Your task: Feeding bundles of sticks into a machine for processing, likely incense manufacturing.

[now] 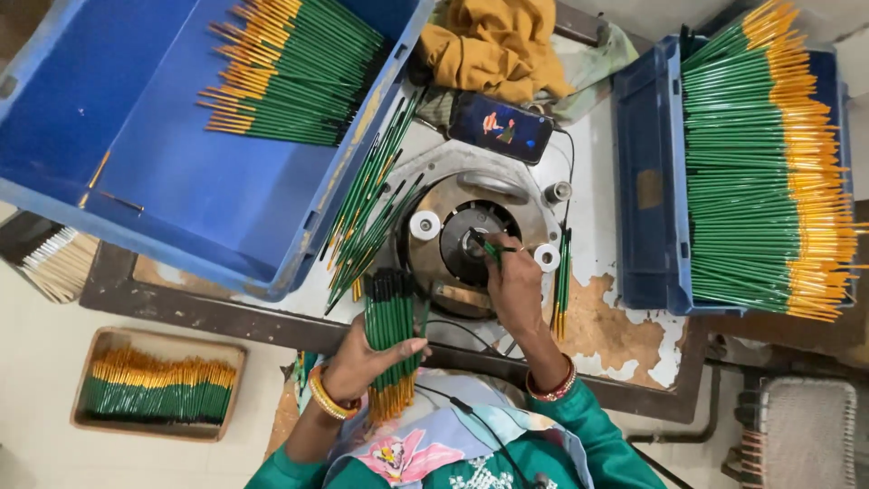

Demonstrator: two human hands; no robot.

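Observation:
My left hand (362, 362) grips a bundle of green paint brushes (391, 321) upright, dark tips up and yellow handle ends down toward my lap. My right hand (514, 285) pinches a single green brush (490, 248) and holds its tip at the centre of a round metal machine (466, 240) on the bench. Two white rollers (424, 225) flank the machine's dark hub. Both wrists wear bangles.
A large blue crate (136, 136) at the left holds green brushes with yellow ends (290, 68). A second blue crate (647, 181) at the right is stacked with more. Loose brushes (367, 217) lie beside the machine. A phone (500, 127), yellow cloth (493, 41) and floor tray (158, 385) are nearby.

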